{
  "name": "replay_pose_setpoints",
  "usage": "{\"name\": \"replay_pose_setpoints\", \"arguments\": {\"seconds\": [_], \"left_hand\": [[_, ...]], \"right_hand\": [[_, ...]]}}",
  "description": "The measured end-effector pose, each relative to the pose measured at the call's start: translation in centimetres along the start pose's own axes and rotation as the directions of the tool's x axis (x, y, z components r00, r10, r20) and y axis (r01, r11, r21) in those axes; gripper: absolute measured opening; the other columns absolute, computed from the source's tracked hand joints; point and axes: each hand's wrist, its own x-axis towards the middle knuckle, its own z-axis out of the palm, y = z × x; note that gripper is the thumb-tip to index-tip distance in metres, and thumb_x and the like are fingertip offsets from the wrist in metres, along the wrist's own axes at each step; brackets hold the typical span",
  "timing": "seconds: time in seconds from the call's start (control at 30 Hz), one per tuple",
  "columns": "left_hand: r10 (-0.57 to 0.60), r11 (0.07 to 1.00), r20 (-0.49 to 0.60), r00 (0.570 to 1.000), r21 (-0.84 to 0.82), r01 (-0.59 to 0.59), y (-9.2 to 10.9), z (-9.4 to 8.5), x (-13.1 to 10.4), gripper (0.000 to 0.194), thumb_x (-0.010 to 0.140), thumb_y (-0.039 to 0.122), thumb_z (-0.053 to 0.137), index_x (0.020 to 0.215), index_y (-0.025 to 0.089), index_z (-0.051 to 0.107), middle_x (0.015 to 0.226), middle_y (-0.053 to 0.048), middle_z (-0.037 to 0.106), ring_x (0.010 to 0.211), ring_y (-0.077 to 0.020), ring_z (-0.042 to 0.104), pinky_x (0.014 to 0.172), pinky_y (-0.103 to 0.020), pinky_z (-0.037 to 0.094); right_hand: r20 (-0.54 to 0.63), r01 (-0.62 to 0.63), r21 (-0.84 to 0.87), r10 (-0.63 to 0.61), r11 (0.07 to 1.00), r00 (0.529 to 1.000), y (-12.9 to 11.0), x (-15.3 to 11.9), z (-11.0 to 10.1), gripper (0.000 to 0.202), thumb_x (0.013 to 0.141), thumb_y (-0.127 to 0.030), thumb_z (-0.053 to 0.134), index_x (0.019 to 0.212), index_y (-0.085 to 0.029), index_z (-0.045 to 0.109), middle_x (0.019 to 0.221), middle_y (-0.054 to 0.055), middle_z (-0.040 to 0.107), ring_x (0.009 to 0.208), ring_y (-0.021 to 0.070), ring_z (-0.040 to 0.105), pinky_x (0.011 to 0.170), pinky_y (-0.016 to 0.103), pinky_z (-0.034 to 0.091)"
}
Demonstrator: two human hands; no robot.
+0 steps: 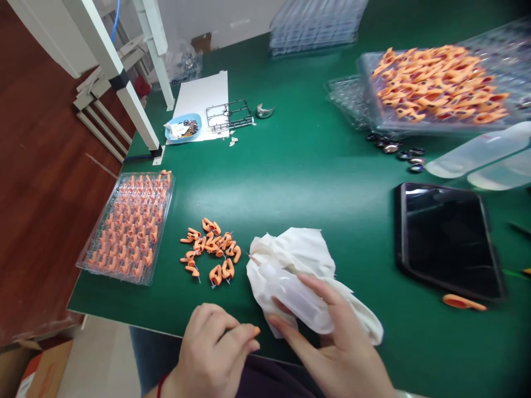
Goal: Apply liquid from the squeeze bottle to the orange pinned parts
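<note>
In my right hand (pixel 332 337) is a translucent white plastic bottle (pixel 298 301), tilted, its upper end over a crumpled white cloth (pixel 307 249). The cloth lies partly under the bottle and my fingers. My left hand (pixel 215 348) is closed just left of them, with a small orange plastic part (pixel 257 330) at the fingertips; most of that part is hidden. Beyond my left hand lies a loose group of curved orange plastic parts (pixel 213 243), several with thin metal-looking pins.
At the left stands a clear tray (pixel 151 273) of upright orange parts. Another tray (pixel 369 83) at the back right holds a heap of orange pieces. A black-framed tablet-like device (pixel 448 237), two translucent bottles (pixel 477 149) and a blue dish (pixel 172 135) also lie on the green table.
</note>
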Motion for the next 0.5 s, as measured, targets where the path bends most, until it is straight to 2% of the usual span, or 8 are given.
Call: {"name": "replay_pose_setpoints", "arguments": {"seconds": [0.1, 0.2, 0.27, 0.33, 0.4, 0.5], "left_hand": [[0.006, 1.000, -0.021, 1.000, 0.030, -0.006, 0.0, 0.4, 0.2, 0.013, 0.092, 0.007, 0.057, 0.100, 0.011, 0.067, 0.075, -0.005, 0.064, 0.073, -0.0175, 0.057, 0.064, -0.029, 0.052], [0.007, 0.999, -0.034, 0.999, 0.033, -0.006, -0.1, 0.7, 0.3, 0.012, 0.091, 0.006, 0.059, 0.099, 0.011, 0.067, 0.075, -0.005, 0.064, 0.073, -0.0178, 0.057, 0.065, -0.030, 0.051], [0.013, 1.000, -0.037, 0.999, 0.029, -0.012, -0.1, 1.0, 0.5, 0.012, 0.091, 0.006, 0.058, 0.099, 0.011, 0.067, 0.075, -0.006, 0.065, 0.074, -0.0181, 0.056, 0.065, -0.030, 0.051], [0.030, 0.999, -0.043, 0.999, 0.019, -0.030, -0.1, 1.3, 0.6, 0.012, 0.092, 0.008, 0.057, 0.097, 0.011, 0.068, 0.075, -0.006, 0.065, 0.074, -0.0183, 0.056, 0.064, -0.030, 0.052], [0.056, 0.998, -0.059, 0.997, -0.002, -0.056, -0.1, 1.5, 0.7, 0.012, 0.093, 0.009, 0.056, 0.095, 0.011, 0.067, 0.074, -0.006, 0.065, 0.073, -0.0181, 0.056, 0.063, -0.029, 0.052], [0.070, 0.996, -0.090, 0.993, -0.046, -0.074, 0.0, 1.5, 0.6, 0.011, 0.093, 0.009, 0.057, 0.096, 0.012, 0.067, 0.073, -0.005, 0.065, 0.072, -0.0172, 0.057, 0.062, -0.029, 0.052]], "right_hand": [[-0.002, -0.020, -0.024, 0.020, 1.000, 1.000, -0.5, 0.4, 0.2, 0.037, 0.086, -0.033, 0.070, 0.120, -0.024, 0.058, 0.116, 0.011, 0.065, 0.110, 0.0334, 0.063, 0.094, 0.052, 0.050], [0.001, -0.073, 0.012, 0.073, 0.997, 0.997, -1.2, 0.0, 0.0, 0.036, 0.088, -0.037, 0.069, 0.119, -0.026, 0.055, 0.106, 0.009, 0.069, 0.097, 0.0301, 0.070, 0.080, 0.044, 0.060], [0.046, -0.153, 0.156, 0.148, 0.976, 0.988, -1.8, -0.6, 0.2, 0.039, 0.088, -0.038, 0.069, 0.121, -0.028, 0.050, 0.093, 0.004, 0.071, 0.079, 0.0240, 0.073, 0.069, 0.035, 0.064], [0.076, -0.258, 0.318, 0.247, 0.912, 0.966, -2.4, -1.1, 0.7, 0.043, 0.086, -0.038, 0.073, 0.121, -0.029, 0.049, 0.084, 0.001, 0.069, 0.072, 0.0199, 0.072, 0.069, 0.029, 0.063], [0.058, -0.322, 0.398, 0.327, 0.859, 0.943, -2.8, -1.2, 1.2, 0.046, 0.083, -0.037, 0.076, 0.121, -0.029, 0.051, 0.088, 0.001, 0.069, 0.075, 0.0191, 0.071, 0.072, 0.027, 0.063], [-0.002, -0.308, 0.374, 0.333, 0.875, 0.943, -2.3, -0.7, 1.1, 0.048, 0.080, -0.034, 0.079, 0.120, -0.027, 0.053, 0.102, 0.004, 0.069, 0.082, 0.0201, 0.073, 0.074, 0.025, 0.062]]}}
